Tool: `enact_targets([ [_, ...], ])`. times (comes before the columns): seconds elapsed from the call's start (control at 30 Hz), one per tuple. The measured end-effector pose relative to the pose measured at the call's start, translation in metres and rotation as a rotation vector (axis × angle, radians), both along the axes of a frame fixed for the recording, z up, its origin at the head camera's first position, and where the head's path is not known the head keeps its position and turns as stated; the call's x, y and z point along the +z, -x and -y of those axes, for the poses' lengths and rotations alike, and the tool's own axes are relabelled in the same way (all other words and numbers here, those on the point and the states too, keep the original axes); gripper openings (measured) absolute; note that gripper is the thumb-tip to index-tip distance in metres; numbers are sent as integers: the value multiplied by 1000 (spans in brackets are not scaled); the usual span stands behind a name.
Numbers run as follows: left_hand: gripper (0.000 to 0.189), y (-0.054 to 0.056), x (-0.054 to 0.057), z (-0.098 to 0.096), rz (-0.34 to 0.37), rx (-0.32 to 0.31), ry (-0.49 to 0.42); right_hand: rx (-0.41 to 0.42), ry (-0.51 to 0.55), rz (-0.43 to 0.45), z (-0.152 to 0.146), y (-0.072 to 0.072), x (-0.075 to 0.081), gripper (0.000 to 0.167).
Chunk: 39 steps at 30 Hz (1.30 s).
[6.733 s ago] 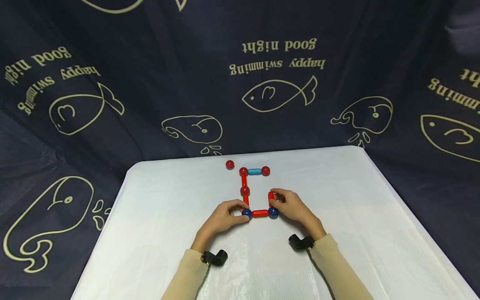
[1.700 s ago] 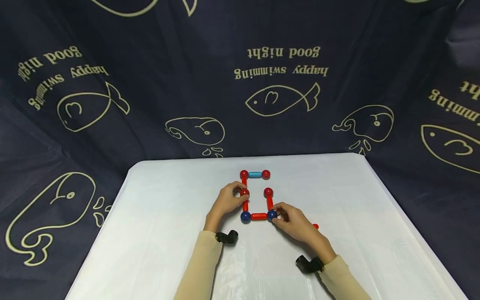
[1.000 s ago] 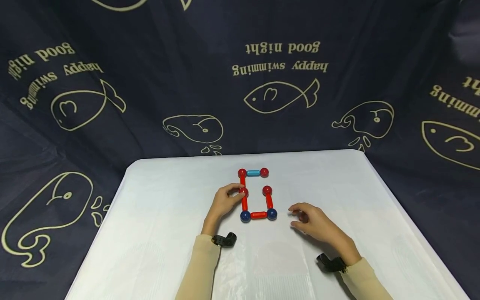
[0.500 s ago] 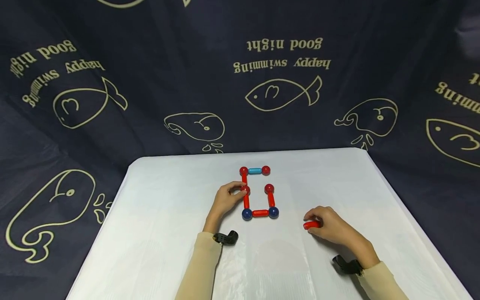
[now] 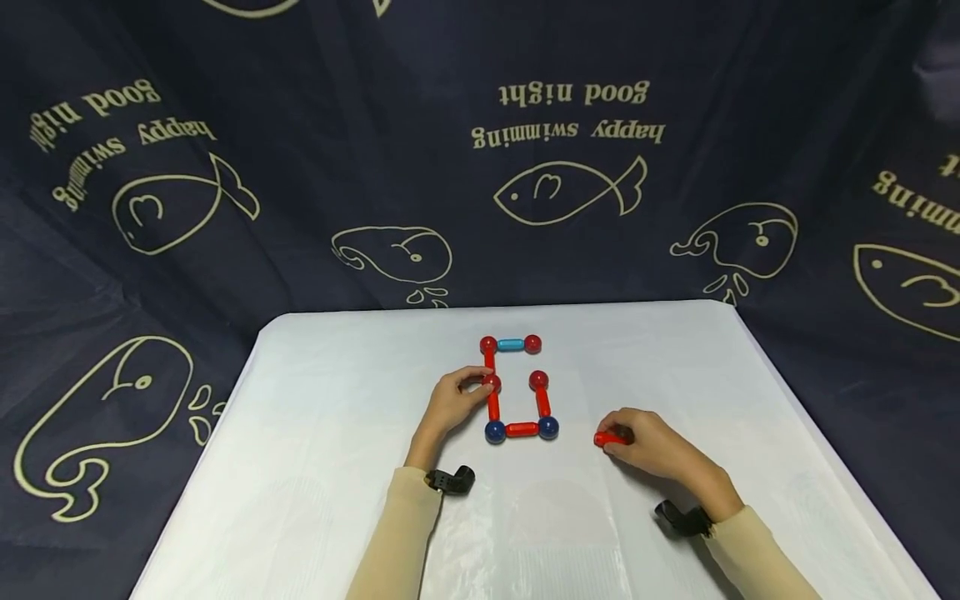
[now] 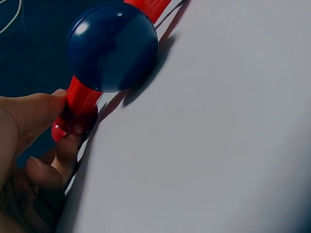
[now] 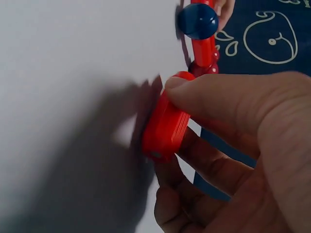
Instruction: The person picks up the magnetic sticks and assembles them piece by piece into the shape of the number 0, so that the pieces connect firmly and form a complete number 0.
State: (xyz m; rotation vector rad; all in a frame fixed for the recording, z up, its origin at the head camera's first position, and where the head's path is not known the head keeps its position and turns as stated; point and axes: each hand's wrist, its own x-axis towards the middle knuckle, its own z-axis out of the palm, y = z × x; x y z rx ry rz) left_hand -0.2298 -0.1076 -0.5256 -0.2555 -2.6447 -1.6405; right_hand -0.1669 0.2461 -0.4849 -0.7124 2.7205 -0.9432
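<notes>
Red and blue balls joined by short rods lie as an open outline on the table. My left hand point(image 5: 447, 402) pinches the red ball point(image 5: 492, 382) midway along its left side; in the left wrist view the thumb touches the adjoining red rod point(image 6: 83, 97). Blue balls point(image 5: 495, 431) mark the near corners, a red rod point(image 5: 522, 429) between them. From the right blue ball point(image 5: 549, 427) another rod runs up to a red ball point(image 5: 538, 380). Right of the outline, my right hand point(image 5: 651, 442) holds a loose red rod point(image 7: 167, 124) between thumb and fingers, close over the table.
At the outline's far end, a light blue rod point(image 5: 512, 344) joins two red balls, with a gap between the right one point(image 5: 532, 343) and the red ball nearer me. White sheeting covers the table point(image 5: 315, 500); a dark printed cloth point(image 5: 585, 258) hangs behind it.
The formerly loose red ball now tops the right-hand rod. My right hand left the blue ball, picked up a red rod at the right and moved slightly back left. My left hand stayed put lately.
</notes>
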Motion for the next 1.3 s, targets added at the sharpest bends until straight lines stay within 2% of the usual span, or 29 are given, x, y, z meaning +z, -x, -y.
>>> enact_targets([
  [0.3,28,-2,0,2,7,-2,3,-42,21,43,18,21,3,23],
  [0.73,27,-2,-2,0,16,14,3,-63,107,7,42,51,-3,21],
  [0.97,27,-3,-2,-1,14,17,10,-89,153,21,51,67,-4,22],
  [1.3,28,-5,0,-2,28,27,22,-162,232,30,60,86,-1,25],
])
